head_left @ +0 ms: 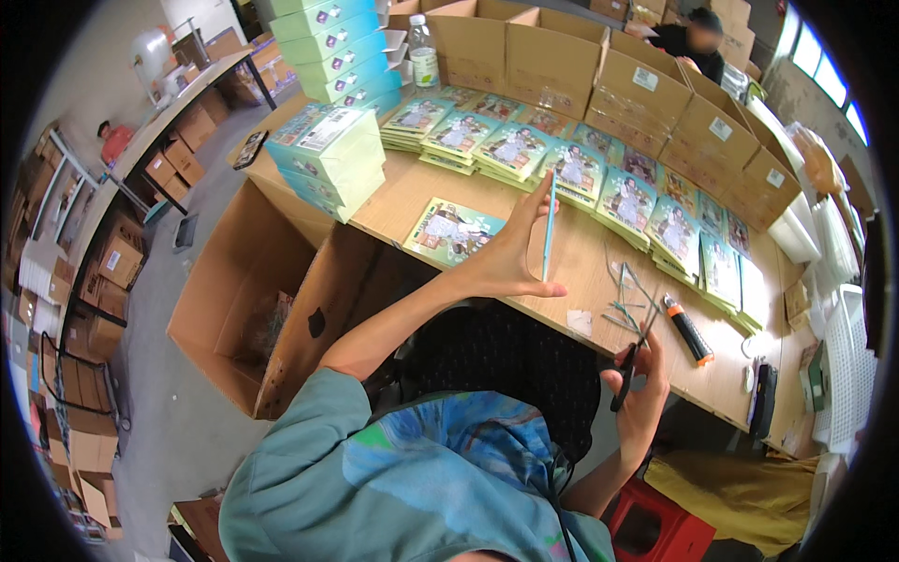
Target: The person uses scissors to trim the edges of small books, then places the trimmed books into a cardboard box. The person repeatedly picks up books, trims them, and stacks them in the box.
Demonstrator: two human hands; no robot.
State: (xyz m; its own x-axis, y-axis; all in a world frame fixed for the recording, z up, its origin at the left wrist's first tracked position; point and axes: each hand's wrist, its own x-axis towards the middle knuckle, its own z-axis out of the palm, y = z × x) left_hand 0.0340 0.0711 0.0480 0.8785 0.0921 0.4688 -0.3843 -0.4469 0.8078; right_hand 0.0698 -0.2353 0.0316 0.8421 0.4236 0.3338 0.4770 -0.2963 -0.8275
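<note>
My left hand is raised over the table's near edge. Between its thumb and fingers is a thin light-blue packet, turned edge-on so its face is hidden. My right hand is closed around black-handled scissors, blades pointing away from me. Just beyond the blades lie thin cut strips on the table. A single illustrated packet rests flat left of my left hand. Stacks of similar packets curve in a row across the table.
Open cardboard boxes line the far side, where a person stands. Green box stacks and a bottle are at the left. An orange-black utility knife lies right. A large open carton stands below left.
</note>
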